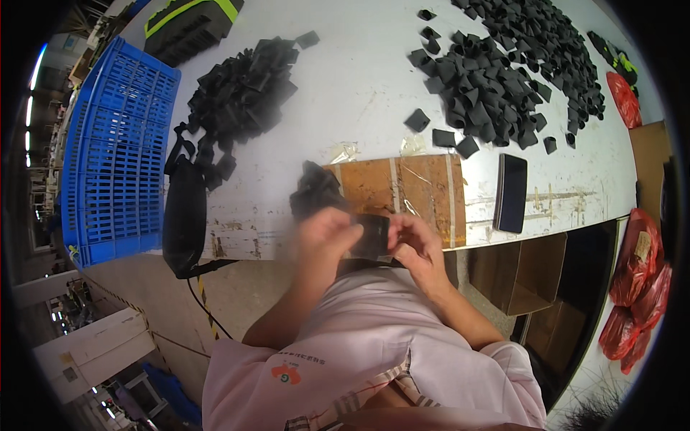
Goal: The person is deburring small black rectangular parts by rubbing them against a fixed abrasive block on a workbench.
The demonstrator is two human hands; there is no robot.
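Note:
Near the table's front edge, a small flat black piece (372, 235), like a short fabric or rubber sleeve, is stretched between my two hands. My left hand (325, 235), slightly blurred, pinches its left side with the thumb on top. At its right edge, the fingers and thumb of my right hand (418, 248) close on it. A small heap of black pieces (315, 188) lies just beyond my left hand. Under and beyond the hands, a brown cardboard sheet (431, 187) is taped to the white table (359, 86).
Large piles of black tube-like pieces (481, 93) cover the far right; another black pile (244, 90) lies left. A blue plastic crate (122, 151) and a long black pouch-like object (185, 219) stand at the left. Right are a smartphone (510, 192), red bags (636, 266) and a cardboard box (517, 273).

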